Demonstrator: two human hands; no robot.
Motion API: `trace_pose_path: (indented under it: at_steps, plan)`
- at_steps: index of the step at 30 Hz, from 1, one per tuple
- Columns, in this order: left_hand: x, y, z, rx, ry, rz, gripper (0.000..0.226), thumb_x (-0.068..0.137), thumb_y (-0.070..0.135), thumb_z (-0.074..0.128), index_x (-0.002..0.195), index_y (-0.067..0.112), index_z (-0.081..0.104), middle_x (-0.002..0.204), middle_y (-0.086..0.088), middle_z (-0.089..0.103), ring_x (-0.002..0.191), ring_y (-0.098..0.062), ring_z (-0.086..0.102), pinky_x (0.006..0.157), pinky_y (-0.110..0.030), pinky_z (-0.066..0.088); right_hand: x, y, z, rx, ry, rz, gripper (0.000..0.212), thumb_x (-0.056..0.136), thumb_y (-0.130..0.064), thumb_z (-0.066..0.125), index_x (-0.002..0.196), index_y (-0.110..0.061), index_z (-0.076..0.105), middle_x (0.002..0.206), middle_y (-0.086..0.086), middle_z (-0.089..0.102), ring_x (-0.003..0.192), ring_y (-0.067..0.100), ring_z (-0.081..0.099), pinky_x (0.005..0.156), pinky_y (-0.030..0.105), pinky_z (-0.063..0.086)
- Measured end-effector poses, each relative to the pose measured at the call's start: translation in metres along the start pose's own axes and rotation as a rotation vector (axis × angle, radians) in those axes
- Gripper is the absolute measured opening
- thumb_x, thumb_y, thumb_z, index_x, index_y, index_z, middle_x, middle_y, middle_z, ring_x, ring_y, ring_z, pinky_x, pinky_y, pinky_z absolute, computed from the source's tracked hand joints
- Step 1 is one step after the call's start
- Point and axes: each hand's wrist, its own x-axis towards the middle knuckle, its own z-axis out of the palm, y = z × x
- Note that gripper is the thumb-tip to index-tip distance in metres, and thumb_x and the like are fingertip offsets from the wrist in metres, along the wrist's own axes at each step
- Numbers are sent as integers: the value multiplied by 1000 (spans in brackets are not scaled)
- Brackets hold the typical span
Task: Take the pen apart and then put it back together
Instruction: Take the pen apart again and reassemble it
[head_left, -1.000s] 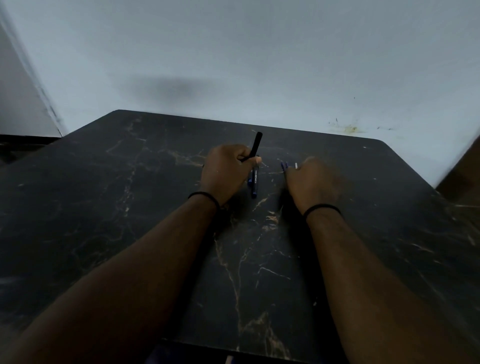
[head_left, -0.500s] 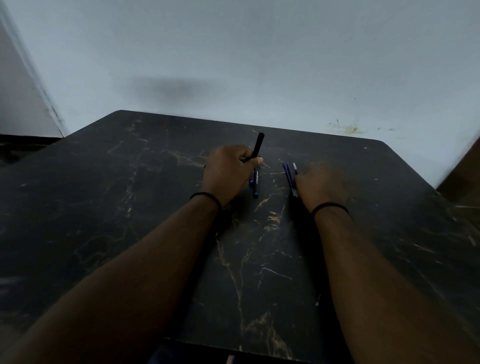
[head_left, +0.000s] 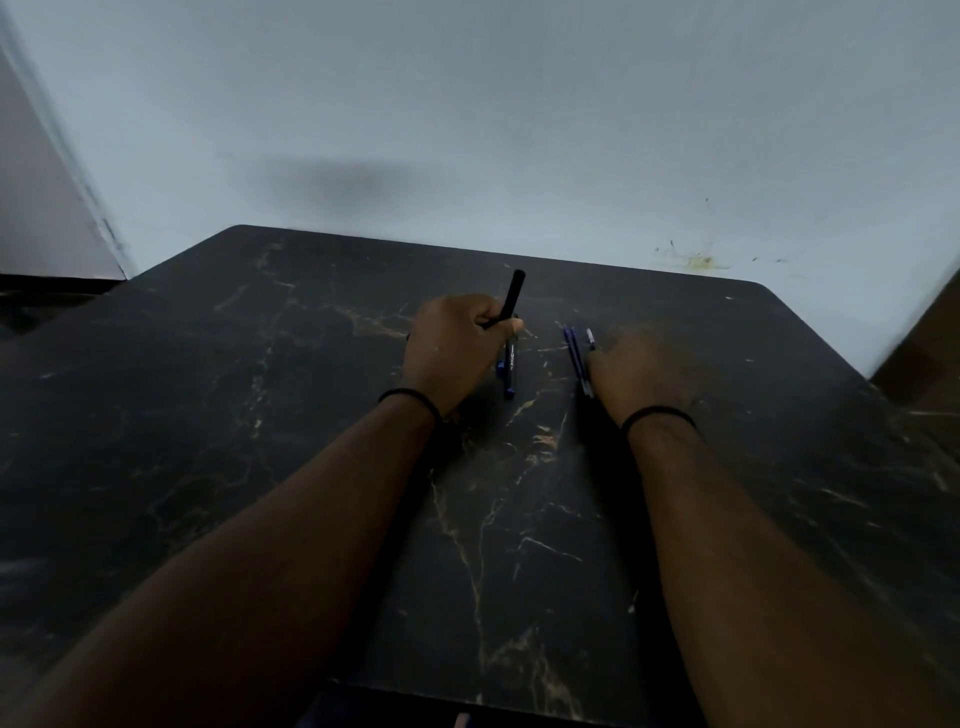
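My left hand (head_left: 457, 348) is closed around a black pen tube (head_left: 516, 291) that sticks up and away from the fist. Just right of that hand, a dark blue pen body (head_left: 510, 374) with white lettering lies on the black marbled table (head_left: 260, 426). Two thin blue pen parts (head_left: 573, 351) and a pale-tipped piece (head_left: 590, 336) lie side by side further right. My right hand (head_left: 641, 374) rests on the table against their near ends, its fingers curled and blurred. Whether it grips them is hidden.
A pale wall (head_left: 519, 130) rises directly behind the table's far edge. The table's right edge (head_left: 831, 343) runs diagonally toward a brown surface (head_left: 930, 353). Each wrist carries a thin black band.
My right hand has slid right and toward me, uncovering the thin blue parts lying on the table. My left hand has kept still with the black tube.
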Motion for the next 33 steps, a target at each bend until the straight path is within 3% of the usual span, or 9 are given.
trace_pose_path:
  at_steps: [8,11,17,24,27,30,33]
  plan:
    - [0,-2,1,5,-11,0,19,87,33,73,97,17,78,80,-1,75,71,-14,71,70,-40,62,0,-1,2,17,-5,17,32,94,-37,56,99,-11,73,104,15,71,96,36,67,77,34,50]
    - [1,-2,1,5,-2,0,20,87,33,74,95,16,78,80,-2,75,72,-16,72,70,-41,61,1,-3,1,13,-16,7,37,95,-40,54,101,-9,72,108,17,70,100,38,66,86,38,54]
    - [0,-1,0,5,-15,1,18,88,33,73,96,17,77,79,0,74,70,-14,70,70,-39,61,0,-4,-2,-107,-5,-24,41,99,-41,48,113,-8,68,120,18,66,111,38,63,89,40,50]
    - [1,0,0,-4,-10,-11,19,87,33,73,96,17,78,77,-1,74,69,-16,70,69,-42,61,-1,-4,-3,-38,-53,-31,42,98,-38,50,116,-6,68,122,19,65,111,38,63,95,43,52]
    - [1,-1,0,-1,-9,-11,19,87,33,73,94,16,78,76,-2,74,70,-18,71,69,-42,61,-1,-7,-5,54,10,-5,43,94,-40,52,106,-4,72,110,20,69,100,37,66,82,37,54]
    - [2,-2,0,4,-13,-19,21,87,34,73,93,14,77,76,-4,74,68,-19,70,68,-43,61,-3,-13,-9,222,155,2,29,90,-32,52,93,-5,63,81,11,65,70,29,63,51,26,35]
    - [3,-2,2,1,-3,-26,21,86,33,75,90,13,77,76,-7,74,68,-21,71,66,-44,60,-7,-18,-9,354,304,-131,16,95,-22,50,104,-9,46,77,3,54,61,22,51,52,26,29]
